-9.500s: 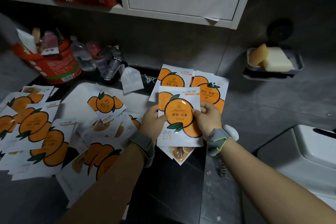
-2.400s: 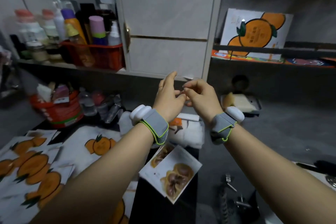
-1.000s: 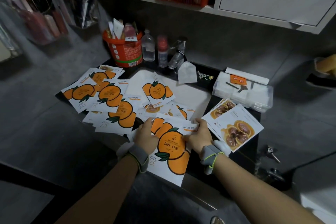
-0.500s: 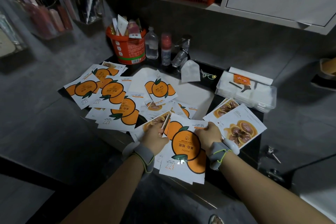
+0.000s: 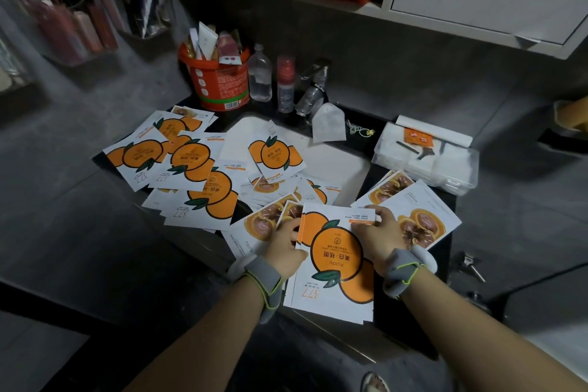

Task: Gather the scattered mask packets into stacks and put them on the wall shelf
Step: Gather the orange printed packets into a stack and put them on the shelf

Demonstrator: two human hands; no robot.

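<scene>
A small stack of orange-print mask packets (image 5: 335, 264) lies at the near edge of the black counter (image 5: 410, 302). My left hand (image 5: 284, 248) grips its left edge and my right hand (image 5: 378, 240) holds its upper right corner, fingers curled over the top. Several more orange packets (image 5: 191, 162) lie scattered and overlapping to the left and behind. Packets with a brown mushroom print lie under my left hand (image 5: 259, 226) and to the right (image 5: 420, 223). The white wall shelf (image 5: 318, 6) runs above the counter.
A red tub (image 5: 222, 83) full of tubes, two small bottles (image 5: 259, 73) and a tap stand at the counter's back. A clear box of white pads (image 5: 426, 159) sits back right. A folded white sachet (image 5: 327, 127) lies beside the tap. Cosmetic racks hang at left.
Both hands have squared the orange packets into a tidier stack and drawn it a little toward me. Earlier, both hands were up by the shelf, where an orange packet stack stood.
</scene>
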